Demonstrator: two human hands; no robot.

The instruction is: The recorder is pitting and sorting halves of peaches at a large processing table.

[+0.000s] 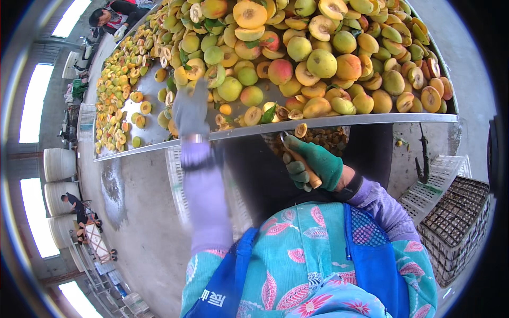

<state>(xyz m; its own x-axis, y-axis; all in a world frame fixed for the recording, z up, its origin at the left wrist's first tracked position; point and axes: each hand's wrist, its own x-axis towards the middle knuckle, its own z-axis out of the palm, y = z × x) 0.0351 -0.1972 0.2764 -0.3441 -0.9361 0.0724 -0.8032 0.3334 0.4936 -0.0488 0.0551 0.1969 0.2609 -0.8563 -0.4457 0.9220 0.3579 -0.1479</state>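
Observation:
My left hand (192, 111), in a grey glove, is over the near edge of the metal table, beside the heaped apricots (230, 89). Motion smears its fingers, so what they hold, if anything, cannot be made out. Below the table's edge, my right hand (316, 161), in a green glove, is wrapped round a small tool (307, 168) with a wooden handle and a curved metal end. Close to the tool's tip is a small cut piece of apricot (301, 130). Whole and halved apricots, some with stones showing, cover much of the table, with a few green leaves among them.
The table's raised metal rim (339, 121) runs across in front of me. Beneath it sits a container of brown stones or scraps (331, 142). White crates (432, 185) and a dark crate (456, 228) stand at the right. Another person (114, 18) works at the far left.

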